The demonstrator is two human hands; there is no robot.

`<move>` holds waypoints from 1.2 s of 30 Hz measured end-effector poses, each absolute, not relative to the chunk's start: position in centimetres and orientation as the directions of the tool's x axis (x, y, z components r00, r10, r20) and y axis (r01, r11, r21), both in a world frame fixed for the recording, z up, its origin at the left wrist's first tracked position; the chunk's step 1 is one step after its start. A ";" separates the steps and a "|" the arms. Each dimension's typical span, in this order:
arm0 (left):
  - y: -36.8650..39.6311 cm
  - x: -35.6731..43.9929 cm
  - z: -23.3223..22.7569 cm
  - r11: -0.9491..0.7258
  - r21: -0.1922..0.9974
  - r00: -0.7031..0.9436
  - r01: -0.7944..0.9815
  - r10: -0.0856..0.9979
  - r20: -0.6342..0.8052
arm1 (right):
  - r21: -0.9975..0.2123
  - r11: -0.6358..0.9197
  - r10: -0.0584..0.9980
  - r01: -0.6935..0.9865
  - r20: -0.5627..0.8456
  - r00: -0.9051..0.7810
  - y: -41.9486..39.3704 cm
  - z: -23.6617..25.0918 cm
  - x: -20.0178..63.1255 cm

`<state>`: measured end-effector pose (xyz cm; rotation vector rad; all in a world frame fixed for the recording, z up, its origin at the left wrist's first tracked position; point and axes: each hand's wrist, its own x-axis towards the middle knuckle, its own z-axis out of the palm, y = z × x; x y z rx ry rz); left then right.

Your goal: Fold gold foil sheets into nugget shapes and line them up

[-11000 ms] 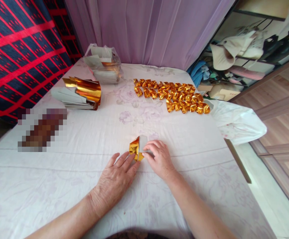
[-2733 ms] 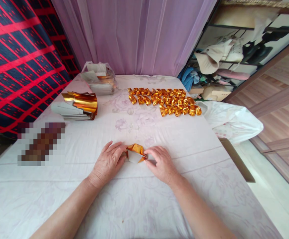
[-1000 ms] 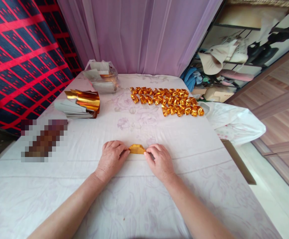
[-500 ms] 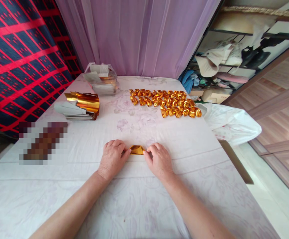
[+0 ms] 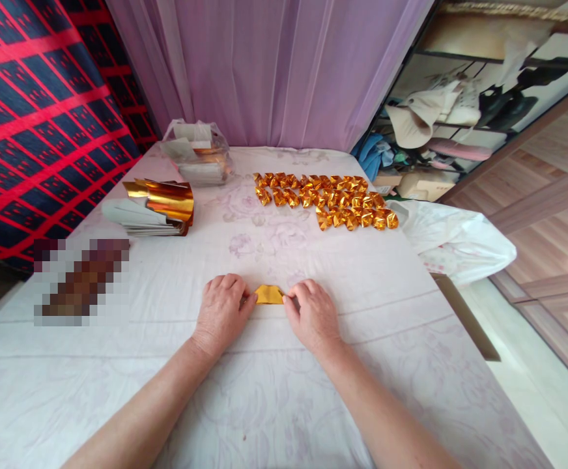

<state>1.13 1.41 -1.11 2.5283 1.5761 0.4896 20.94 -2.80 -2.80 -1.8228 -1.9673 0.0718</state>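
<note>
Pinching a flattened gold foil piece (image 5: 269,295) at its ends, left hand (image 5: 222,312) and right hand (image 5: 313,316) hold it well nearer than the finished gold pieces (image 5: 326,199); unfolded foil sheets (image 5: 159,205) remain beside those.

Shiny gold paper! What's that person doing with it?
A person is folding a small gold foil piece flat on the white cloth, with the left hand pinching one end and the right hand the other. Farther back lie rows of folded gold pieces and a stack of unfolded sheets.
</note>
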 end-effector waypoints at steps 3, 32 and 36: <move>1.3 1.1 -1.3 -0.464 0.277 0.412 0.842 0.883 0.226 | -0.362 0.128 0.960 0.923 0.280 -0.023 -2.9 -2.8 20.9; 1.2 1.2 -1.9 -0.543 0.267 0.469 0.796 0.833 0.295 | -0.097 0.333 0.937 0.938 0.142 -0.318 -4.8 -1.3 24.1; 1.3 1.1 -1.9 -0.550 0.266 0.477 0.792 0.828 0.295 | -0.085 0.320 0.941 0.943 0.147 -0.306 -4.9 -1.1 23.2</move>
